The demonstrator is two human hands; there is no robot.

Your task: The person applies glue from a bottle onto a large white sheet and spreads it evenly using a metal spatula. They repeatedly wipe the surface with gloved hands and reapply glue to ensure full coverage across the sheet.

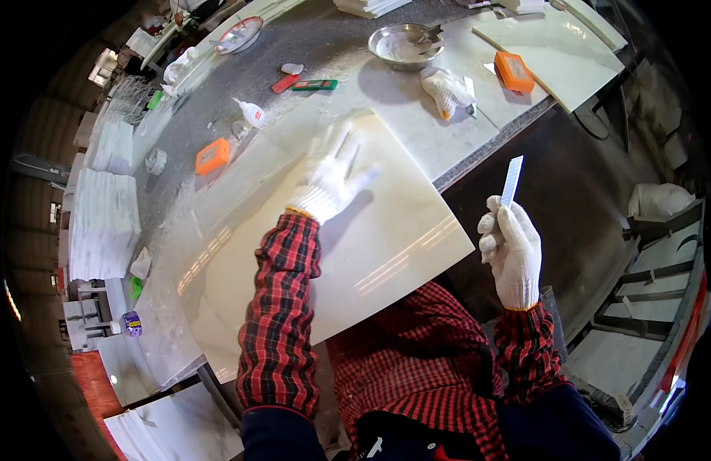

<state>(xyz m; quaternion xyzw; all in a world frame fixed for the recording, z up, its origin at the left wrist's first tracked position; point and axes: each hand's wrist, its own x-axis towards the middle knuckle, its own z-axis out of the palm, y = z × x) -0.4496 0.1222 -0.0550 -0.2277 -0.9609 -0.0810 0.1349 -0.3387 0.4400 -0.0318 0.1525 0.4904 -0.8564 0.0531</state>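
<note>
My left hand (pixel 326 178), in a white knit glove, lies with fingers spread on a glossy cream slab (pixel 402 207). The slab rests on the work table and its near edge reaches toward my body. My right hand (pixel 518 257), gloved the same way, is raised off the slab's right corner. Between its thumb and fingers it pinches a thin, pale snap-off blade (pixel 512 180), pointing up. Beyond the slab are an orange box (pixel 212 157), a white squeeze bottle (pixel 252 114), and a green-handled tool (pixel 315 85) beside a red piece (pixel 285 84).
A metal bowl (pixel 405 48) with tools in it stands at the back, near a crumpled white glove (pixel 446 91) and another orange box (pixel 514 72). Stacked white slabs (pixel 103 223) stand at the left. A red-rimmed bowl (pixel 240 34) sits far left. A metal rack (pixel 640 284) is at right.
</note>
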